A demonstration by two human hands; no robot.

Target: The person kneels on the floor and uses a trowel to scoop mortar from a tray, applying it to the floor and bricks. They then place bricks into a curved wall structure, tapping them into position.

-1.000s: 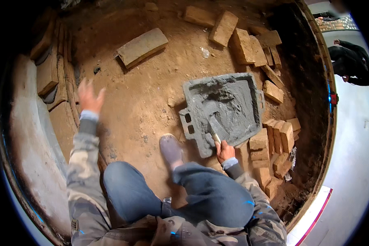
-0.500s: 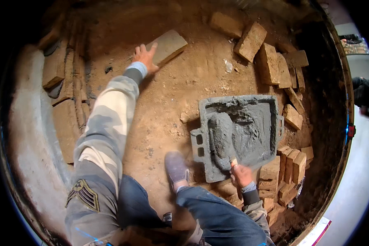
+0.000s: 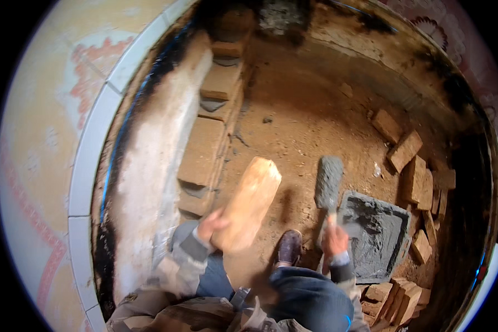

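My left hand (image 3: pixel 212 224) grips one end of a long tan brick (image 3: pixel 252 202), held up off the dirt floor with its far end pointing away from me. The hand is slightly blurred. My right hand (image 3: pixel 335 240) is closed round the wooden handle of a trowel (image 3: pixel 329 182). Grey wet mortar coats the trowel's blade in a thick heap. Just right of the right hand lies a black mortar tray (image 3: pixel 406 221), its inside covered with grey mortar (image 3: pixel 371 232).
Along the left wall (image 3: pixel 149 122) runs a row of laid bricks (image 3: pixel 200 145) with mortar patches in the gaps between them. Loose bricks (image 3: pixel 406 150) lie at the right, and more bricks (image 3: pixel 398 301) are stacked near the tray. My shoe (image 3: pixel 289 247) stands on the dirt floor (image 3: pixel 293 99).
My left hand has lifted the brick off the floor and drawn it toward me. My right hand has raised the mortar-loaded trowel out of the tray. The view has swung left.
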